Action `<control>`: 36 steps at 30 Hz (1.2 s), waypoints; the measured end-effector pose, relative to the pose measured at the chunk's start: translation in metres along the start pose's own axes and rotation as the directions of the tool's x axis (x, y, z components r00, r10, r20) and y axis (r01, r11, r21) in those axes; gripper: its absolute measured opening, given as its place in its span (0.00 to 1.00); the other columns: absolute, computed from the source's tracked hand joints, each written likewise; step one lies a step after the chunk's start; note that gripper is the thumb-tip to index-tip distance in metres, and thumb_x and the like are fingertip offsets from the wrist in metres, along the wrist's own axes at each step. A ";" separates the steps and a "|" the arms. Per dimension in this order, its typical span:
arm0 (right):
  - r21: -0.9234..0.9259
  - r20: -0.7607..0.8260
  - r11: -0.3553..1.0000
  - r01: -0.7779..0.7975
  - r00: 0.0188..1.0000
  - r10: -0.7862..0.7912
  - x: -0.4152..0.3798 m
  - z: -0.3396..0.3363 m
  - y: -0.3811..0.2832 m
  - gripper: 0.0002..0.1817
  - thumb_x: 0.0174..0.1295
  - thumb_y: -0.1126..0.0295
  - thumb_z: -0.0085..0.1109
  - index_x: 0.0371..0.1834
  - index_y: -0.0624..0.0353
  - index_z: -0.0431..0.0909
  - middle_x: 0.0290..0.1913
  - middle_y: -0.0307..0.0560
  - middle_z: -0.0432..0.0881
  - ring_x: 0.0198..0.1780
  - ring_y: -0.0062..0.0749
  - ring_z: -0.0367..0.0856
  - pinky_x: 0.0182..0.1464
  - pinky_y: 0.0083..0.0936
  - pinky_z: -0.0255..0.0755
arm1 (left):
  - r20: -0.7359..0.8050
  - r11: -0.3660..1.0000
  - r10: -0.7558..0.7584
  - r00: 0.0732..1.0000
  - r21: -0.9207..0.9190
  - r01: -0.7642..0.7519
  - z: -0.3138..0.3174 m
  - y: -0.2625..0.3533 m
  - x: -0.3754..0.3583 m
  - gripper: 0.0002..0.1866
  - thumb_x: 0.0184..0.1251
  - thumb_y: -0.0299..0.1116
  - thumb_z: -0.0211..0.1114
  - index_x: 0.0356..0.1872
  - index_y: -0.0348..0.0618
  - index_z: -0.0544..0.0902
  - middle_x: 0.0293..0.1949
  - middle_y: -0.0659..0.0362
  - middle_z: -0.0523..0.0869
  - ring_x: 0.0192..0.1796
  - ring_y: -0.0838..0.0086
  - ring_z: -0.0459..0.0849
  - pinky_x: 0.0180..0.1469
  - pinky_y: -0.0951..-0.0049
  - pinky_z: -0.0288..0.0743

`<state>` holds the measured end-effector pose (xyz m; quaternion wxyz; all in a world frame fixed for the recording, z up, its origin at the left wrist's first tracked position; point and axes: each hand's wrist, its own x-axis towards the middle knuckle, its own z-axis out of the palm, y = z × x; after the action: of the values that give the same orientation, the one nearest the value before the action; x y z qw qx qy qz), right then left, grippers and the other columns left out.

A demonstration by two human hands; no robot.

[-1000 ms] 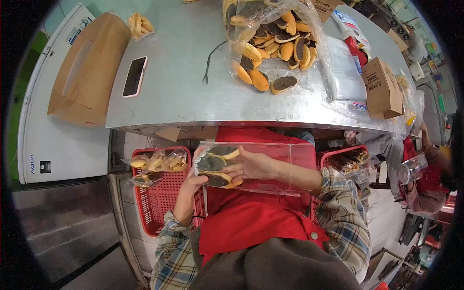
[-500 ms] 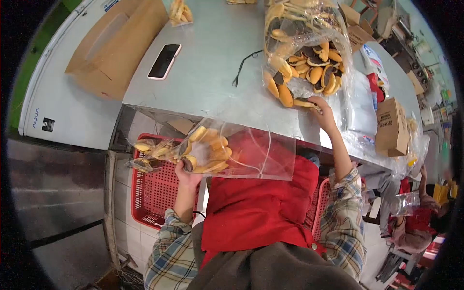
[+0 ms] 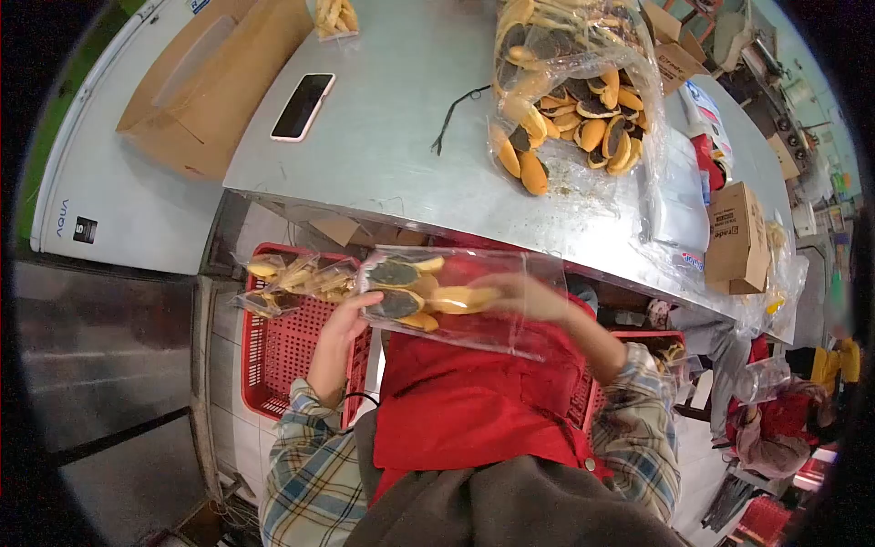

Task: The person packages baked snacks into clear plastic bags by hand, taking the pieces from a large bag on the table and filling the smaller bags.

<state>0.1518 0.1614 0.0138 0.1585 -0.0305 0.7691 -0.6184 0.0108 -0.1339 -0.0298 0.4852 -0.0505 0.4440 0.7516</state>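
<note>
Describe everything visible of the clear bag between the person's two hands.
The clear bag looks like thin, glossy plastic, long and crinkled, with see-through sides. It lies sideways in front of the red apron, below the table edge. Its left part holds pastries, some with dark faces; the right part is slack. The left hand grips the left end. The right hand, blurred, holds another pastry and appears to reach inside.

Left hand (image 3: 344, 321) gripping, right hand (image 3: 521, 297) angled inward, fingers (image 3: 499, 284) blurred, seemingly pinched
</note>
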 end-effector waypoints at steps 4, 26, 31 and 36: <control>0.003 -0.011 0.987 -0.160 0.987 0.160 0.028 0.042 0.009 0.19 0.59 0.69 0.55 0.54 0.59 0.72 0.43 0.47 0.81 0.41 0.26 0.78 0.45 0.23 0.72 | 0.102 0.990 -0.119 0.988 0.087 0.111 0.020 0.001 0.000 0.40 0.50 0.25 0.63 0.67 0.50 0.56 0.61 0.56 0.66 0.63 0.68 0.64 0.63 0.68 0.59; -0.792 -0.597 0.374 -0.483 0.481 -0.643 0.034 -0.206 0.037 0.27 0.48 0.77 0.54 0.57 0.58 0.65 0.47 0.57 0.76 0.48 0.53 0.74 0.51 0.39 0.68 | -0.054 0.887 0.267 0.962 -0.377 -0.267 -0.031 -0.027 -0.003 0.28 0.48 0.27 0.66 0.54 0.36 0.71 0.51 0.53 0.78 0.54 0.61 0.76 0.60 0.61 0.66; -0.482 -0.834 0.820 -0.309 0.451 -0.320 0.007 -0.167 0.021 0.20 0.54 0.76 0.55 0.52 0.62 0.67 0.43 0.54 0.79 0.39 0.44 0.80 0.38 0.33 0.75 | -0.145 0.909 0.230 0.962 -0.321 -0.266 -0.043 -0.024 -0.006 0.26 0.52 0.26 0.61 0.55 0.35 0.70 0.53 0.52 0.77 0.56 0.59 0.74 0.63 0.59 0.63; -0.006 -0.855 0.993 -0.115 0.515 0.054 -0.032 -0.160 0.003 0.13 0.54 0.73 0.60 0.43 0.60 0.74 0.33 0.44 0.80 0.29 0.20 0.77 0.26 0.17 0.70 | -0.183 0.928 0.214 0.960 -0.269 -0.258 -0.038 -0.012 -0.005 0.24 0.53 0.25 0.60 0.54 0.31 0.70 0.52 0.50 0.76 0.56 0.59 0.74 0.63 0.59 0.63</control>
<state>0.1378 0.3207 0.0470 -0.2099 0.3089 0.7673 -0.5214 0.0095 -0.1635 -0.0577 0.3434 -0.1240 0.3671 0.8555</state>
